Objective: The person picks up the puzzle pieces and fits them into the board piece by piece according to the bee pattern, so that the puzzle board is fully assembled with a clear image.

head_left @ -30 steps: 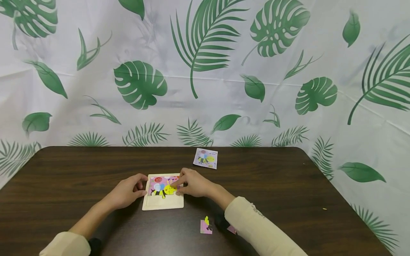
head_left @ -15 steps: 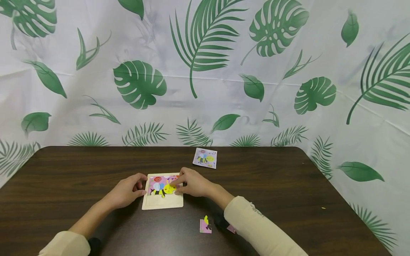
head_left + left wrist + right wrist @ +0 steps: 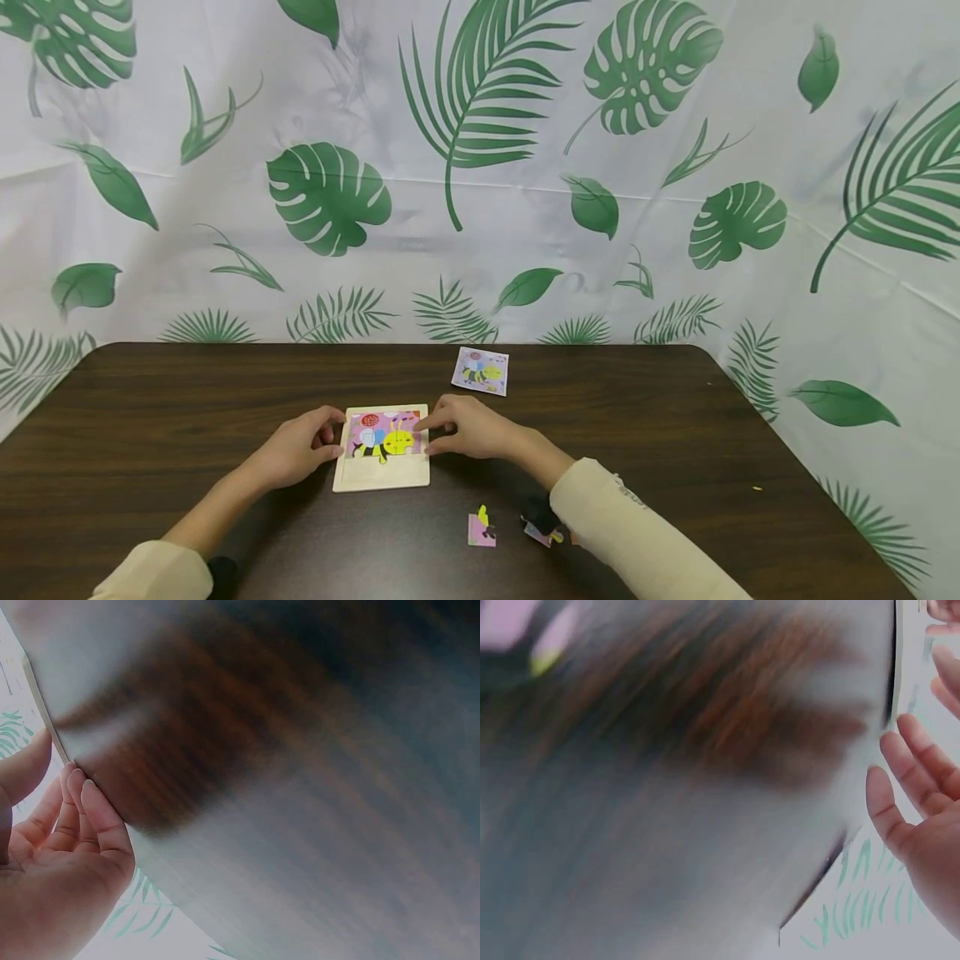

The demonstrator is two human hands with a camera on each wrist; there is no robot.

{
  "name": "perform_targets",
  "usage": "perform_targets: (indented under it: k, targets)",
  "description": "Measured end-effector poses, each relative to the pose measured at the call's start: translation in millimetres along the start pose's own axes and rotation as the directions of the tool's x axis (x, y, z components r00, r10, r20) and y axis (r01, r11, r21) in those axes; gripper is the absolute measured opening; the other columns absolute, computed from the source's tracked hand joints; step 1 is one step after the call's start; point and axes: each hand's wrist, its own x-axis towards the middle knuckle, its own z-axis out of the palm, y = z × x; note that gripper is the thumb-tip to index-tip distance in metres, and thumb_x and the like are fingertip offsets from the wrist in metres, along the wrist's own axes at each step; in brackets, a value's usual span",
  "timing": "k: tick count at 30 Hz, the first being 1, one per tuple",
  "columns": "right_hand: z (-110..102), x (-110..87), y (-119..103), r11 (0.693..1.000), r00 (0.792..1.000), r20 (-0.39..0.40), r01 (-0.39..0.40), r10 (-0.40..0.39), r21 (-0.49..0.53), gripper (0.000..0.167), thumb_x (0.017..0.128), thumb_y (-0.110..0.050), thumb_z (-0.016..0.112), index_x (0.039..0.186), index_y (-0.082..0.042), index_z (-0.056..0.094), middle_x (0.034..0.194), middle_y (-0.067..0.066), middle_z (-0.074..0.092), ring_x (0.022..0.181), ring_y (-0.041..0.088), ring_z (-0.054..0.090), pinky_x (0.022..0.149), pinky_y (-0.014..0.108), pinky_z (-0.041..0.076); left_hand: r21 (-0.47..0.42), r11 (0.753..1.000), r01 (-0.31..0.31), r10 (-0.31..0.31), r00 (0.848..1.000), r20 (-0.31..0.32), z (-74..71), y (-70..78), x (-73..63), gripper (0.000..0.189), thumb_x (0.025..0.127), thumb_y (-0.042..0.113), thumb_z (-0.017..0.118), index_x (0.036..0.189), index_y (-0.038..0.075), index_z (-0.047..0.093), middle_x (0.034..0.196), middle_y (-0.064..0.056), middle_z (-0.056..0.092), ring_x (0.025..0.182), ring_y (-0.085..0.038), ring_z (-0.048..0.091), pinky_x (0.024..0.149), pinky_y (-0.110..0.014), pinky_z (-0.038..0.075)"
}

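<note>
we find the puzzle board (image 3: 381,474) lying flat on the tabletop (image 3: 637,417), between the two hands, and we take it as our landmark. its far part carries a bee picture (image 3: 397,442) on pink; along its near side a strip of plain pale wood runs left to right.

the left hand (image 3: 298,446) holds the board's left edge, thumb and fingertips set against it. the right hand (image 3: 476,429) is released, at the board's right edge: its index fingertip reaches over the picture and its thumb is by the rim. we see no piece in its fingers, and cannot tell whether they touch the board.

the relation we would judge decisive is this: the loose pieces lie on the near side of the board and off to its right, so the right hand is the closer one, and the plain strip faces them. one pink piece (image 3: 482,531) with a yellow tip lies apart from the board; farther right, a second piece (image 3: 537,535) is partly hidden under a dark object (image 3: 540,511) at the right sleeve (image 3: 622,508). beyond the board, to its right, lies a picture card (image 3: 480,372) with a similar bee.
</note>
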Motion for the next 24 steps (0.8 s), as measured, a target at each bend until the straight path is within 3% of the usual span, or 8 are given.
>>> perform_targets:
  k: [16,24]
  targets:
    - [-11.6,-45.4,12.4,0.996,0.999,0.049,0.018,-0.023,0.086,0.029,0.082,-0.021,0.069,0.106,-0.005,0.066,0.086,0.001,0.058,0.079,0.012,0.052,0.07,0.022,0.044,-0.001,1.0,0.011,-0.011,1.0,0.0,-0.7,1.0,-0.3,0.033,0.08,0.007,0.068,0.107,-0.004,0.052,0.079,-0.002,0.046,0.066,-0.015,0.041,0.058,-0.031,0.034]
    - [-6.6,-74.8,8.7,0.989,0.994,0.062,0.087,-0.095,0.118,0.021,0.082,-0.02,0.069,0.096,-0.004,0.067,0.087,0.0,0.059,0.078,0.007,0.054,0.07,0.021,0.046,0.005,1.0,0.002,-0.002,1.0,-0.004,0.1,-0.1,0.3,0.033,0.08,0.007,0.068,0.107,-0.004,0.052,0.078,-0.002,0.046,0.066,-0.015,0.041,0.059,-0.031,0.035]
